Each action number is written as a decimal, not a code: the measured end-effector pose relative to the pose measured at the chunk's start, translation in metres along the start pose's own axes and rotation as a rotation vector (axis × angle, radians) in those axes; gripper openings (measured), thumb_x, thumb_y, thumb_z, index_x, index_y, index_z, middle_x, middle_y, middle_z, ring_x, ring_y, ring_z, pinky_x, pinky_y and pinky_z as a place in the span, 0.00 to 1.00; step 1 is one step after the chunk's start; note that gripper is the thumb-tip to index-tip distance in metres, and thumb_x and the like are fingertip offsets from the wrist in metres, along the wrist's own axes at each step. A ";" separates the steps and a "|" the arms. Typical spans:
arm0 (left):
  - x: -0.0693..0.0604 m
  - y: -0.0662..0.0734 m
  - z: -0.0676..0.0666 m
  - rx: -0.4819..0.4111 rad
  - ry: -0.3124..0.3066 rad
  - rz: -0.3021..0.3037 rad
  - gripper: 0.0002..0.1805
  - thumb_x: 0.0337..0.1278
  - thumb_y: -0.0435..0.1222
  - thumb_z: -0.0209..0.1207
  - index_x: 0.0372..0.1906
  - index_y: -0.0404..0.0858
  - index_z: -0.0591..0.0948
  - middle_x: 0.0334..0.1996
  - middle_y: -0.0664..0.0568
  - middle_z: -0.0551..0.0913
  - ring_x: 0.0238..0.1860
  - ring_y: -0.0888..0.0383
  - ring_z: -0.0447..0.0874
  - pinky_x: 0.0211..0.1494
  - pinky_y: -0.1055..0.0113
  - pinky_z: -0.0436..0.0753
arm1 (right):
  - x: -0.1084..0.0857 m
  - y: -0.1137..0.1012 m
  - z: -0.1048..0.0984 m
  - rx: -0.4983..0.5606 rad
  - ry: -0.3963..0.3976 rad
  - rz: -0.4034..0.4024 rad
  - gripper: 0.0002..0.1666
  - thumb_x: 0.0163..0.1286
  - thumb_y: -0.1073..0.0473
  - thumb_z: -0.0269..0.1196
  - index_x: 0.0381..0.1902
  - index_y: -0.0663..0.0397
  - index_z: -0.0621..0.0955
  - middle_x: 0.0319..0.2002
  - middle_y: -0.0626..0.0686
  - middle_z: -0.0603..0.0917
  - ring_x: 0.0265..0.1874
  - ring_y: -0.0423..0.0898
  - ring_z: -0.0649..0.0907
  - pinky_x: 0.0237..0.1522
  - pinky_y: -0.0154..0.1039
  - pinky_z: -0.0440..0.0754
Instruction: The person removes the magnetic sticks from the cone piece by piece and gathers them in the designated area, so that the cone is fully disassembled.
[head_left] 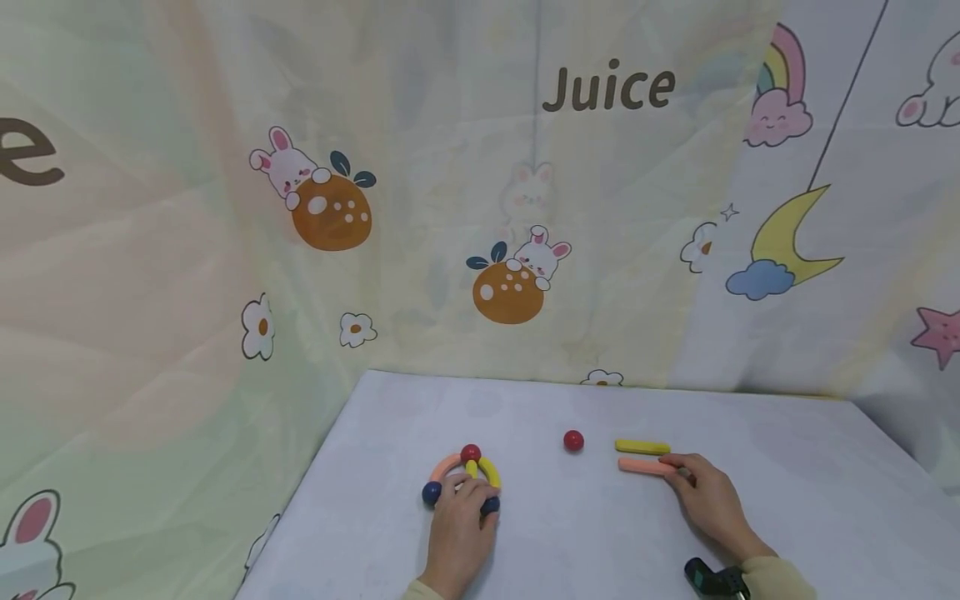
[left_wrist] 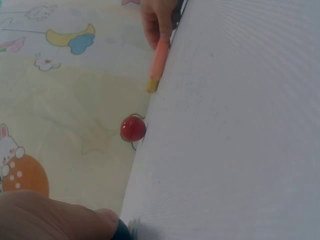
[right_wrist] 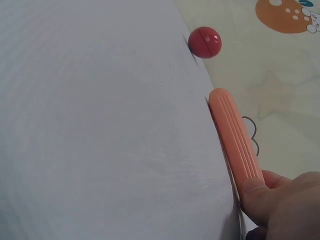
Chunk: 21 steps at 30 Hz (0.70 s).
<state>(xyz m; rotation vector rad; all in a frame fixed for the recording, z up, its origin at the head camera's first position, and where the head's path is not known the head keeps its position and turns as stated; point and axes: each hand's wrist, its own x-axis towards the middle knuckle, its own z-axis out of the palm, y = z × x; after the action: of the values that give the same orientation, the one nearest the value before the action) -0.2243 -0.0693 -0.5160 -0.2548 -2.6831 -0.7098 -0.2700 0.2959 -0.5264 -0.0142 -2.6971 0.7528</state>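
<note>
Jutting from right hand (head_left: 711, 502), orange stick (head_left: 642, 467)

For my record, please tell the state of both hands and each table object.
Multicoloured plastic-looking piece of balls and curved sticks: joined, partly covered
Left hand: gripping it
Red plastic-looking ball: loose, untouched
Straight yellow plastic-looking stick: lying flat
Straight peach plastic-looking stick: pinched at one end
Right hand: pinching it
</note>
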 end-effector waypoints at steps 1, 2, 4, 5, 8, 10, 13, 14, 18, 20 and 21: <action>0.000 0.000 0.000 0.000 -0.001 -0.004 0.16 0.44 0.37 0.75 0.42 0.49 0.86 0.44 0.60 0.83 0.57 0.54 0.71 0.61 0.51 0.74 | 0.000 0.000 0.001 -0.005 -0.002 0.004 0.15 0.66 0.65 0.64 0.50 0.58 0.82 0.43 0.58 0.82 0.25 0.44 0.69 0.24 0.35 0.64; 0.000 0.001 0.000 0.001 -0.001 -0.007 0.16 0.44 0.37 0.75 0.42 0.49 0.86 0.44 0.60 0.83 0.57 0.54 0.71 0.60 0.51 0.74 | 0.001 0.000 0.001 -0.008 -0.003 0.006 0.15 0.66 0.65 0.64 0.50 0.58 0.82 0.43 0.57 0.82 0.26 0.44 0.70 0.24 0.35 0.65; 0.000 0.001 -0.001 0.002 0.000 -0.009 0.16 0.44 0.37 0.75 0.42 0.49 0.86 0.44 0.60 0.83 0.57 0.54 0.71 0.60 0.51 0.74 | 0.001 0.001 0.002 -0.011 -0.002 0.006 0.15 0.66 0.65 0.64 0.50 0.58 0.82 0.43 0.57 0.81 0.26 0.45 0.70 0.24 0.35 0.64; 0.000 0.001 -0.001 0.003 0.003 -0.004 0.16 0.44 0.37 0.75 0.42 0.48 0.86 0.43 0.60 0.83 0.57 0.54 0.71 0.60 0.51 0.75 | 0.001 0.001 0.003 -0.011 0.002 0.004 0.15 0.66 0.65 0.64 0.50 0.57 0.83 0.43 0.57 0.81 0.26 0.44 0.70 0.24 0.35 0.64; 0.000 0.002 -0.001 0.002 0.008 -0.002 0.16 0.44 0.37 0.75 0.42 0.48 0.86 0.43 0.60 0.83 0.57 0.54 0.71 0.59 0.52 0.75 | 0.002 0.002 0.003 -0.008 0.017 -0.009 0.15 0.65 0.65 0.65 0.50 0.58 0.83 0.43 0.57 0.81 0.25 0.44 0.69 0.23 0.34 0.64; 0.000 0.002 -0.001 -0.001 0.009 -0.007 0.17 0.43 0.37 0.75 0.43 0.49 0.86 0.44 0.60 0.83 0.57 0.55 0.71 0.59 0.52 0.75 | 0.002 0.002 0.004 -0.007 0.025 -0.015 0.15 0.64 0.65 0.65 0.50 0.58 0.83 0.43 0.58 0.81 0.25 0.44 0.70 0.23 0.34 0.64; 0.000 0.002 -0.001 -0.005 0.004 -0.025 0.22 0.44 0.38 0.75 0.49 0.47 0.84 0.47 0.58 0.83 0.57 0.55 0.71 0.59 0.52 0.75 | 0.002 0.002 0.004 -0.002 0.028 -0.008 0.17 0.64 0.65 0.65 0.52 0.60 0.82 0.42 0.58 0.80 0.25 0.44 0.70 0.22 0.34 0.65; 0.000 0.002 0.000 -0.005 0.003 -0.029 0.25 0.44 0.38 0.75 0.52 0.46 0.82 0.49 0.57 0.82 0.57 0.55 0.71 0.59 0.53 0.76 | 0.002 0.003 0.004 -0.002 0.029 -0.007 0.18 0.64 0.66 0.65 0.53 0.61 0.81 0.42 0.58 0.80 0.25 0.44 0.70 0.23 0.33 0.65; -0.001 0.001 -0.001 0.003 0.044 -0.052 0.35 0.47 0.42 0.73 0.62 0.43 0.74 0.53 0.53 0.77 0.57 0.55 0.71 0.58 0.55 0.76 | -0.002 0.002 0.003 0.017 0.051 0.023 0.22 0.62 0.65 0.66 0.54 0.62 0.79 0.43 0.60 0.79 0.26 0.44 0.71 0.23 0.33 0.66; -0.001 0.000 -0.001 0.008 0.082 -0.078 0.36 0.48 0.45 0.72 0.64 0.42 0.73 0.53 0.53 0.77 0.56 0.55 0.71 0.57 0.56 0.74 | -0.006 -0.001 0.002 0.033 0.089 0.069 0.21 0.61 0.64 0.66 0.53 0.63 0.79 0.43 0.60 0.77 0.27 0.46 0.72 0.24 0.34 0.66; -0.001 0.000 -0.002 0.013 0.101 -0.096 0.36 0.49 0.47 0.71 0.64 0.42 0.73 0.53 0.53 0.77 0.55 0.55 0.71 0.55 0.56 0.73 | -0.009 -0.003 0.002 0.040 0.122 0.100 0.20 0.61 0.64 0.66 0.51 0.63 0.80 0.42 0.60 0.77 0.28 0.47 0.72 0.25 0.35 0.67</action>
<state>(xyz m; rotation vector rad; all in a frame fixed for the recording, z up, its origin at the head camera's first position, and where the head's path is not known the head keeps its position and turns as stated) -0.2229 -0.0704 -0.5149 -0.0843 -2.6166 -0.7131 -0.2622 0.2919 -0.5293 -0.1804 -2.5808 0.8084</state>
